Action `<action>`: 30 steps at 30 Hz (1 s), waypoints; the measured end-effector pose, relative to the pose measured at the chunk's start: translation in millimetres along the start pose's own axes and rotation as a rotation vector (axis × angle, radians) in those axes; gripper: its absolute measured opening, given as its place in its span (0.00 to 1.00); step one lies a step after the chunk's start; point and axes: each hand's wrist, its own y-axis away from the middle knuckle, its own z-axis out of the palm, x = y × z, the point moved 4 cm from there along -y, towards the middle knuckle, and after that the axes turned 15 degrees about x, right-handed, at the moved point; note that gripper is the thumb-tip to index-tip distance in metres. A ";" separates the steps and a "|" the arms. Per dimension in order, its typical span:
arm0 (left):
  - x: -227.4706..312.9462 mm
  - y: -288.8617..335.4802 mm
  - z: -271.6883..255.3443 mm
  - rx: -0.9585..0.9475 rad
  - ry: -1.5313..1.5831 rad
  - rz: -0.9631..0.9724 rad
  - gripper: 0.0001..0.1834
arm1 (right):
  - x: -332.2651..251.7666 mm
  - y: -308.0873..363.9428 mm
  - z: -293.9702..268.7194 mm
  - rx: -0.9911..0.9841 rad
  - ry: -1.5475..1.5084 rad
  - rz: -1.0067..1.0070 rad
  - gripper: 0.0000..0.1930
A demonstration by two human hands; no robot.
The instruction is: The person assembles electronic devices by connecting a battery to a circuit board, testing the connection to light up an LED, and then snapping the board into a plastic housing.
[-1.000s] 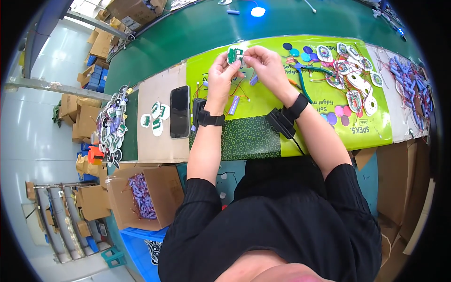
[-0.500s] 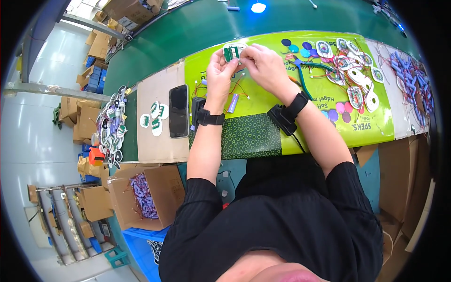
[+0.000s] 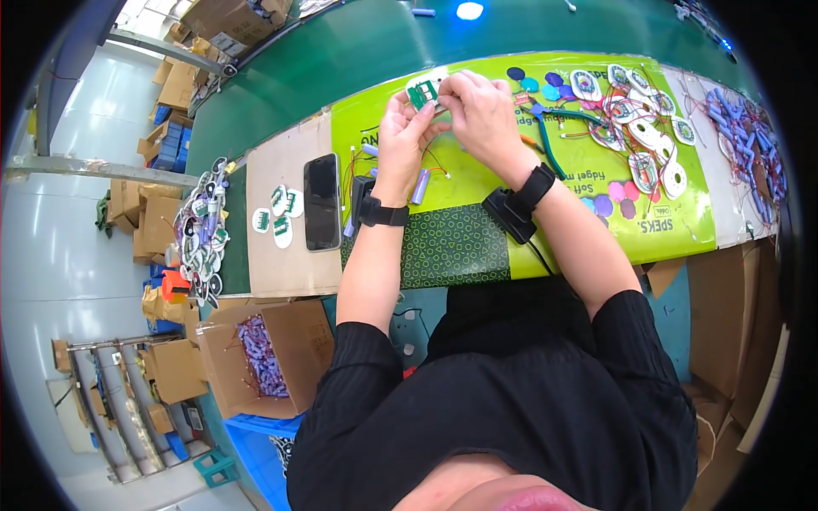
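My left hand (image 3: 400, 140) is closed, its thumb and fingers around a small green circuit board (image 3: 421, 94) with white parts. At the board's right edge my right hand (image 3: 487, 119) pinches with bent fingers. Whatever lies in that pinch is hidden by the fingers. Below the hands, a purple cylindrical battery (image 3: 420, 186) lies on the green mat, with thin red wires (image 3: 440, 162) beside it. Pliers (image 3: 546, 140) with teal handles rest right of my right wrist. Each wrist wears a black strap.
A black phone (image 3: 322, 203) and several white pieces with green boards (image 3: 281, 226) lie to the left. Farther left is a pile of wired parts (image 3: 203, 230). On the right are white wired pieces (image 3: 645, 132), coloured discs (image 3: 603, 207) and heaped batteries (image 3: 745, 145). An open carton (image 3: 298, 341) stands below.
The board has turned slightly in my left hand, and less of the white piece behind it shows. My right hand has shifted a little up and to the right.
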 end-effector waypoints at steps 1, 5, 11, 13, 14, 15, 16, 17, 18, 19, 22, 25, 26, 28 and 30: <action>-0.1 -0.3 -0.6 0.000 0.000 0.000 0.18 | 0.1 0.1 0.3 0.017 0.012 -0.011 0.02; -0.6 -0.9 -1.8 -0.015 0.049 -0.054 0.18 | -1.9 -1.2 -1.4 0.049 0.047 -0.026 0.02; -2.0 0.7 -2.4 0.005 0.074 -0.061 0.18 | -5.2 -1.0 -3.8 0.076 0.065 -0.045 0.02; -2.2 1.3 -2.0 0.012 0.079 -0.056 0.18 | -6.2 -1.0 -5.1 0.085 0.076 -0.047 0.02; -1.6 2.1 -1.1 0.014 0.076 -0.053 0.17 | -6.2 -1.0 -5.7 0.096 0.087 -0.048 0.02; -1.7 3.0 -0.9 0.018 0.072 -0.050 0.17 | -5.6 -0.1 -5.2 0.094 0.088 -0.050 0.02; -1.7 2.5 -0.9 0.017 0.075 -0.049 0.17 | -4.1 0.2 -3.8 0.087 0.074 -0.031 0.02; -2.2 2.2 -1.1 0.016 0.073 -0.045 0.17 | -2.8 0.4 -2.5 0.079 0.060 -0.011 0.02; -3.0 2.0 -1.7 0.016 0.072 -0.041 0.17 | -2.8 0.6 -1.7 0.077 0.062 -0.013 0.02; -2.0 2.3 -0.6 0.013 0.070 -0.036 0.17 | -3.2 -0.3 -2.6 0.076 0.058 -0.013 0.02; -0.8 2.0 0.7 0.009 0.065 -0.027 0.17 | -2.1 -1.7 -2.6 0.077 0.045 -0.014 0.02; -2.8 -0.8 -1.0 0.037 0.033 -0.036 0.17 | 0.2 -2.3 -0.7 0.071 0.037 -0.015 0.02; -3.6 -1.3 -0.6 0.029 0.044 -0.037 0.18 | 0.7 -2.3 -0.7 0.067 0.036 -0.014 0.02; -4.0 -1.9 -1.8 0.023 0.055 -0.036 0.18 | 0.4 -2.4 -0.9 0.070 0.027 -0.013 0.02; -5.2 -2.3 -4.1 0.015 0.023 -0.050 0.19 | -0.5 -2.1 -0.6 0.072 0.017 -0.013 0.02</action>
